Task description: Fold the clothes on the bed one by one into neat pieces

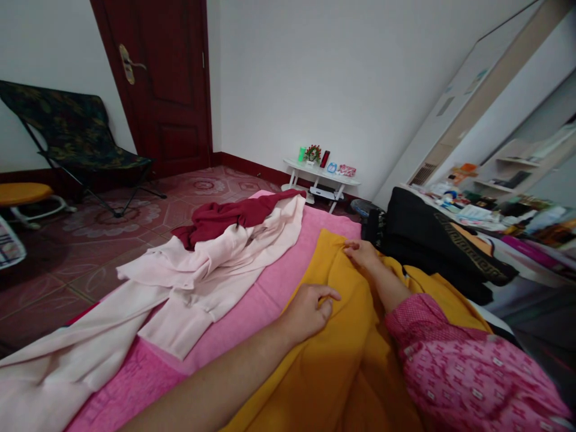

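A mustard-yellow cloth [342,360] lies spread over a pink bedsheet [270,294]. My left hand [308,311] is curled with its fingers pinching the yellow cloth near its left edge. Further away, my right hand [362,253], at the end of a pink patterned sleeve, pinches the cloth's far corner. To the left lies a pale pink garment [198,270], with a dark red garment [234,217] bunched beyond it.
A black garment [432,240] lies at the right beside a cluttered shelf [486,210]. A small white table [321,174] with small items stands by the far wall. A folding chair [76,144], a yellow stool [22,193] and a dark red door [166,84] are at the left.
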### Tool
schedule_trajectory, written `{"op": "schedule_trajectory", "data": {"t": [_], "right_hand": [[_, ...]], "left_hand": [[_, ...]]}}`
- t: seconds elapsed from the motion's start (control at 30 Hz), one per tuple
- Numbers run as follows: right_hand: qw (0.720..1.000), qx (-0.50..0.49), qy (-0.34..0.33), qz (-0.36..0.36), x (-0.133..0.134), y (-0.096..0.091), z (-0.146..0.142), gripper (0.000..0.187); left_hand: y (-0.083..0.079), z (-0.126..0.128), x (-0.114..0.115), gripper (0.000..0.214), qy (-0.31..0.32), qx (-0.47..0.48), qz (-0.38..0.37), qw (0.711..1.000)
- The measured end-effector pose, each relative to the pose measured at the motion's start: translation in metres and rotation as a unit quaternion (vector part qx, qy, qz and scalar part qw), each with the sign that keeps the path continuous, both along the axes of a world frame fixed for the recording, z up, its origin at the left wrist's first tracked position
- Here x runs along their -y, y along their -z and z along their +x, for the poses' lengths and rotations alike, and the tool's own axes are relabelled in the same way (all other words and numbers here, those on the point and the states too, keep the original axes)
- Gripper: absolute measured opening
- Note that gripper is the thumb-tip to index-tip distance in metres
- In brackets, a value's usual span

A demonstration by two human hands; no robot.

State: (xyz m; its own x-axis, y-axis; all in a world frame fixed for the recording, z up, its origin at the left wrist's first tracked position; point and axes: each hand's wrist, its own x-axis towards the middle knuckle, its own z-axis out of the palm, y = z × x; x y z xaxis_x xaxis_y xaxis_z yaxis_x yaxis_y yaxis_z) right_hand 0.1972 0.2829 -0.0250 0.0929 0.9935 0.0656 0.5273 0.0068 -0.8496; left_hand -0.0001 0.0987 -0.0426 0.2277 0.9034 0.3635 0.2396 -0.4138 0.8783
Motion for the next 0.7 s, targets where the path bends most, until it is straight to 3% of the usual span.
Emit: {"op": "schedule_trajectory", "data": {"t": [0.2, 0.33, 0.43, 0.5, 0.7], "right_hand": [[0.989, 0.058, -0.131, 0.028, 0.008, -0.003, -0.018, 0.030], [0.981, 0.101, -0.154, 0.059, 0.031, -0.014, -0.022, 0.031], [0.978, 0.123, -0.130, 0.104, 0.072, -0.018, -0.021, 0.035], [0.970, 0.133, -0.149, 0.136, 0.111, -0.020, -0.019, 0.036], [0.904, 0.232, -0.331, 0.136, 0.227, -0.026, -0.008, 0.050]], "left_hand": [[0.003, -0.001, -0.007, 0.033, -0.081, 0.033, 0.007, 0.996], [0.007, -0.003, -0.011, 0.035, -0.093, 0.011, 0.004, 0.996], [0.008, -0.004, -0.011, 0.034, -0.090, 0.005, -0.010, 0.996], [0.008, -0.004, -0.010, 0.033, -0.087, 0.006, -0.016, 0.996], [0.007, -0.005, -0.010, 0.032, -0.072, 0.001, -0.045, 0.996]]}}
